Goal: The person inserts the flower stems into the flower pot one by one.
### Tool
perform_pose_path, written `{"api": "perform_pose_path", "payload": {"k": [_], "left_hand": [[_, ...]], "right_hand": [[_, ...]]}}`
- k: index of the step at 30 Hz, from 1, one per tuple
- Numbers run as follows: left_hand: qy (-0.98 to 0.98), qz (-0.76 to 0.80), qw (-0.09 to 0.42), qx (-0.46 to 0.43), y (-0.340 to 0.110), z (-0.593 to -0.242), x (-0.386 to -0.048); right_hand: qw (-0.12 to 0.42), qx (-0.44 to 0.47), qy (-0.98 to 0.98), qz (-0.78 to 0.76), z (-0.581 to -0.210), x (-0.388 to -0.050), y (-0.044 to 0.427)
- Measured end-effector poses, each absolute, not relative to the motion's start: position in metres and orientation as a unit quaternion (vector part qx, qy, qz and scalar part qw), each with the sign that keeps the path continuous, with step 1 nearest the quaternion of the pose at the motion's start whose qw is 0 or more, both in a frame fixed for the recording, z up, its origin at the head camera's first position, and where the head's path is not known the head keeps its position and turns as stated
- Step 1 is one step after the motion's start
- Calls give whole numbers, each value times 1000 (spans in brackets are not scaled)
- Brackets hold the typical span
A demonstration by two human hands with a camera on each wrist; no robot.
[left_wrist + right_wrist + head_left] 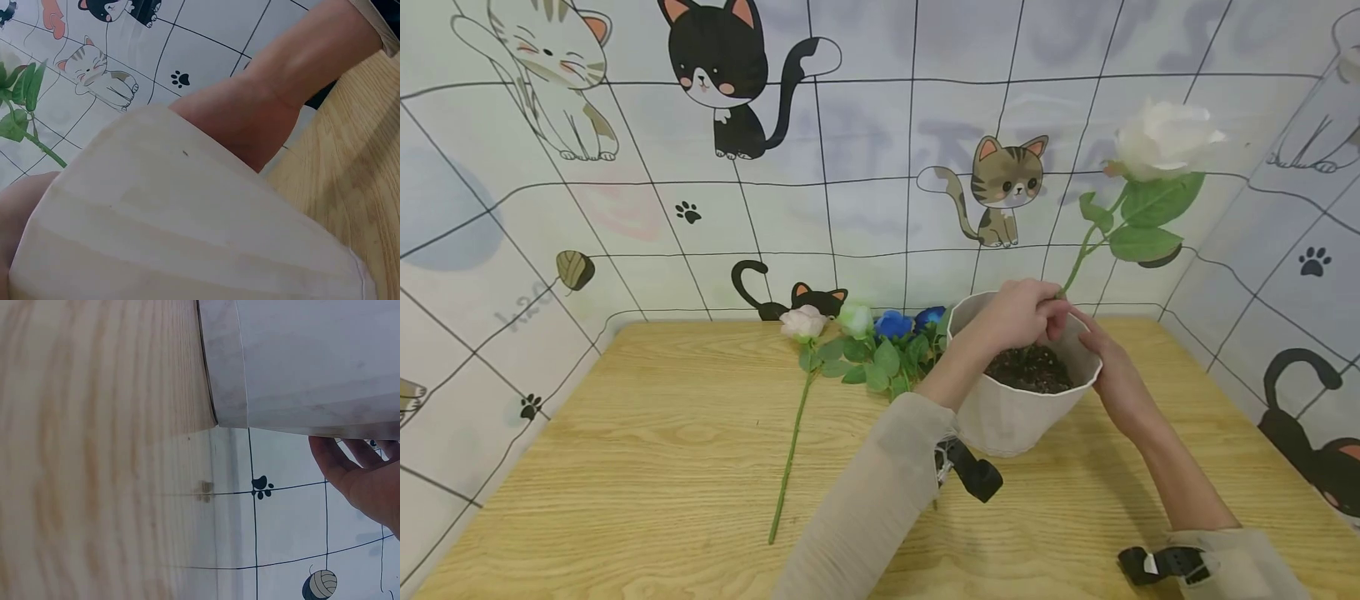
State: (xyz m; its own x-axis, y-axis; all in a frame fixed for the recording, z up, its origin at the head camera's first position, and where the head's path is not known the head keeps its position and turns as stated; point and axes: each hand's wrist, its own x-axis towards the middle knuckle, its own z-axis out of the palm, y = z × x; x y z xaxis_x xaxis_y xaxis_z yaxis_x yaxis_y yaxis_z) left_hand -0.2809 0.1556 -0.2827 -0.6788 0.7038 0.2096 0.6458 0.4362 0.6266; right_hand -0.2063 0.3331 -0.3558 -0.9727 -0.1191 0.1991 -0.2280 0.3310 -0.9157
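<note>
In the head view, my left hand (pixel 1022 315) pinches the green stem of a white rose (pixel 1165 142) over the back of a white pot (pixel 1022 421), which holds dark soil (pixel 1033 369). The rose leans right, its bloom well above the rim. My right hand (pixel 1116 375) rests on the pot's right outer side near the rim. In the right wrist view, the right hand's fingers (pixel 340 465) lie against the pot (pixel 312 362), tips hidden. The left wrist view shows the pot (pixel 187 212) before the left hand (pixel 22 219) and the right hand (pixel 240 122).
A pale pink rose (pixel 805 322) lies left of the pot on the wooden table (pixel 662 467). Beside it are a whitish-green rose (pixel 855 320) and blue roses (pixel 892 325), partly behind my left arm. A cat-patterned sheet (pixel 865 208) surrounds the table.
</note>
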Motion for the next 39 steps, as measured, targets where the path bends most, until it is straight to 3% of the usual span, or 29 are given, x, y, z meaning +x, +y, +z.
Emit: {"api": "perform_pose_path", "payload": {"k": [23, 39], "left_hand": [[877, 305, 44, 369, 161, -277, -274], [863, 351, 74, 356, 160, -277, -274]], "right_hand": [[54, 106, -766, 632, -356, -207, 329], [51, 106, -769, 628, -356, -208, 331]]}}
